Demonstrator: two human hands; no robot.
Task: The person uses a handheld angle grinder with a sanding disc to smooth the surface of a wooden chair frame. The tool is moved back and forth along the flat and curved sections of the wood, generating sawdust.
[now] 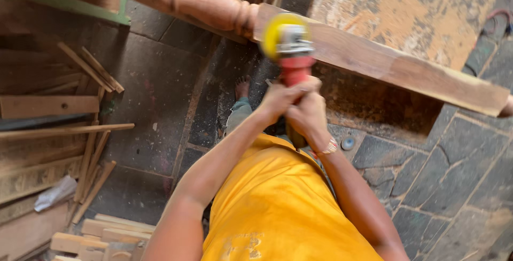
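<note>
Both my hands grip a red angle grinder [294, 66] with a blurred yellow sanding disc [278, 35]. My left hand [278, 99] and my right hand [309, 112] are wrapped together around its red body. The disc is pressed against a long wooden post [374, 60] with a turned, rounded end [197, 5] that runs diagonally across the upper view. A bracelet sits on my right wrist. My yellow shirt [278, 202] fills the lower middle.
Loose wooden slats and sticks [88, 132] lie piled at the left, with short wood blocks [101, 237] at the bottom left. The floor is dark stone paving [454, 175]. My bare foot [242, 87] shows below the post.
</note>
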